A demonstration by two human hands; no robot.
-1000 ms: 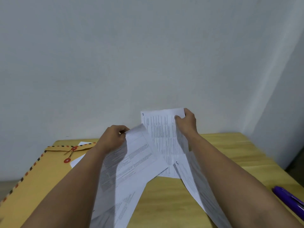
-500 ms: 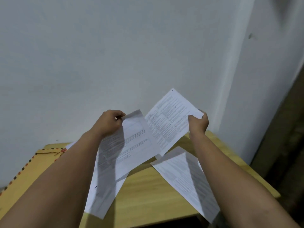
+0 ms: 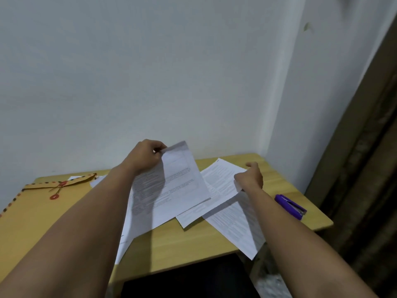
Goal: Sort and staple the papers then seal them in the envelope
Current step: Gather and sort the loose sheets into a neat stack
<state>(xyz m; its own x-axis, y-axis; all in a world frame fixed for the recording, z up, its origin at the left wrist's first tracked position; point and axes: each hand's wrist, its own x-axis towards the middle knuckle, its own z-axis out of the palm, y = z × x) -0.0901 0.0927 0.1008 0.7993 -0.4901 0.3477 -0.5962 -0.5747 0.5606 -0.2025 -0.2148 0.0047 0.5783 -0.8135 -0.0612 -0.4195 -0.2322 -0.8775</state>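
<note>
Wooden desk (image 3: 193,250) against a white wall: left hand (image 3: 146,157) pinches printed sheets (image 3: 171,190), text illegible; right hand (image 3: 250,176) hovers over another sheet (image 3: 221,179), fingers loosely spread.

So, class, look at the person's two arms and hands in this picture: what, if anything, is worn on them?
Nothing shows as worn. Both forearms are bare for all of their length in view, with no sleeve or cuff to be seen. The left hand and the right hand carry no glove, and no watch, bracelet or ring can be seen on the sides facing the camera.
</note>
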